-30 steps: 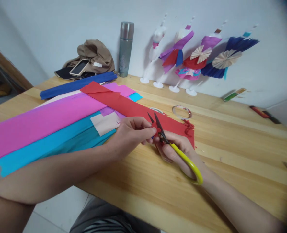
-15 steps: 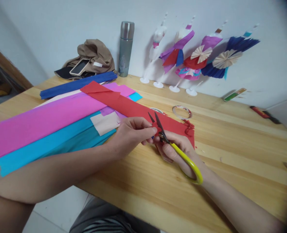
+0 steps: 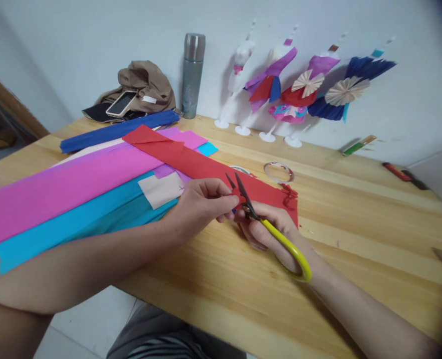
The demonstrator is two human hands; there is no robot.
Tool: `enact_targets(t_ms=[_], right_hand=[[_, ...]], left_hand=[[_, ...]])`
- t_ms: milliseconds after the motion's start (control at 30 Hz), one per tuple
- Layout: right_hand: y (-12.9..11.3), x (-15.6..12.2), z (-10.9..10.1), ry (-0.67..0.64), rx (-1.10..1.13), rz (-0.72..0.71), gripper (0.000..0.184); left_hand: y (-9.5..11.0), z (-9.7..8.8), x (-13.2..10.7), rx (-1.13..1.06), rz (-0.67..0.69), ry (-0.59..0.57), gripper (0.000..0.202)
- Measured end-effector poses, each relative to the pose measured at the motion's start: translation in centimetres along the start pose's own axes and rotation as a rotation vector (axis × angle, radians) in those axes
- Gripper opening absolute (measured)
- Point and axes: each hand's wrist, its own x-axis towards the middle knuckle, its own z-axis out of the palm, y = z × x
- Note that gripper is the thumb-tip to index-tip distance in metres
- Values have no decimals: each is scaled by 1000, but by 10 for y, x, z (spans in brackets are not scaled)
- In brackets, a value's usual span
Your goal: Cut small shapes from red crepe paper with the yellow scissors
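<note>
My left hand [image 3: 200, 203] pinches a small piece of red crepe paper [image 3: 239, 195] between thumb and fingers, just above the table. My right hand [image 3: 271, 234] grips yellow-handled scissors [image 3: 277, 239]; their dark blades are parted at the small red piece. Under both hands lies a long red crepe sheet [image 3: 202, 164], which crosses pink [image 3: 67, 184] and cyan [image 3: 79, 222] sheets on the wooden table [image 3: 355, 234].
A tape ring [image 3: 279, 172] lies beyond the red sheet. A blue paper roll [image 3: 119, 130], a brown cloth with a phone [image 3: 121, 103] and a steel flask [image 3: 192, 75] stand at the back left. Several paper-dressed figurines [image 3: 299, 85] line the wall. Pens [image 3: 404, 175] lie far right.
The view has drifted slightly; hands and scissors keep nearly the same pose, and the blades stay parted at the small red piece.
</note>
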Motion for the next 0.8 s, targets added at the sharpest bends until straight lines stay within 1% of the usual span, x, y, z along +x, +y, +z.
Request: enact_targets(t_ms=[233,333,567,800], right_hand=[[-2,0,-3,-20,-36,17,37],[0,0,-4,-12,-26,1,36],[2,-2,-5,-48,45,-2,26],[-1,-1,-5,-56,21,30,33]], left_hand=[[1,-1,2,-16,-7,-11,15],[2,-1,2,-18,2,-14,15],[4,-2,2,12,18,-18,15],[4,-1,3,-14,16,-10,15]])
